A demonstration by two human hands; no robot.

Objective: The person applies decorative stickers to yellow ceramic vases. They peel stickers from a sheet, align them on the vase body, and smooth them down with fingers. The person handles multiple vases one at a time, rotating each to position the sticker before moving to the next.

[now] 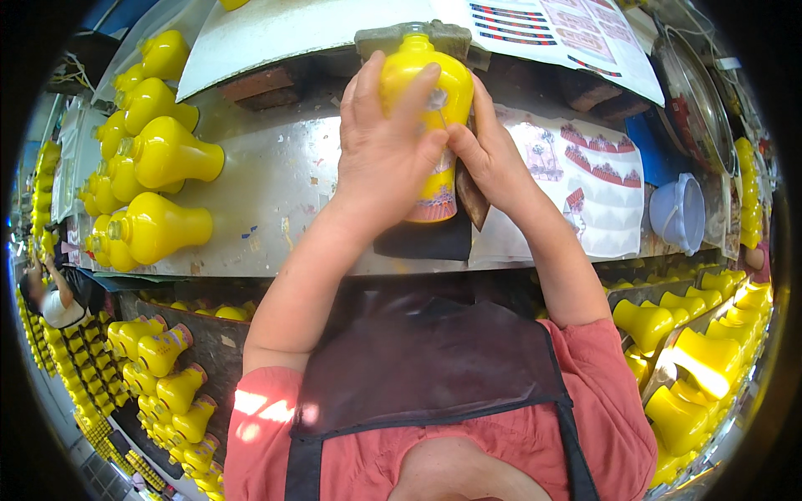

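Observation:
A glossy yellow vase (409,65) lies in front of me, its neck toward a grey block (455,37) and its base over a dark cloth (422,242). A printed floral decoration (436,205) runs round its lower part, and a pale motif (437,100) shows on its body. My left hand (380,150) grips the vase from the left, thumb on its face and one finger raised and blurred. From the right, my right hand (493,154) curls along its side with the thumb pressed near the motif. A brown pointed tool (472,199) lies beside it, partly hidden.
Several yellow vases (167,225) lie at the table's left. Printed decal sheets (585,179) lie to the right, near a pale blue bucket (677,213). A white raised board (292,42) spans the back. More vases (681,359) fill racks on both sides; a person (60,305) is far left.

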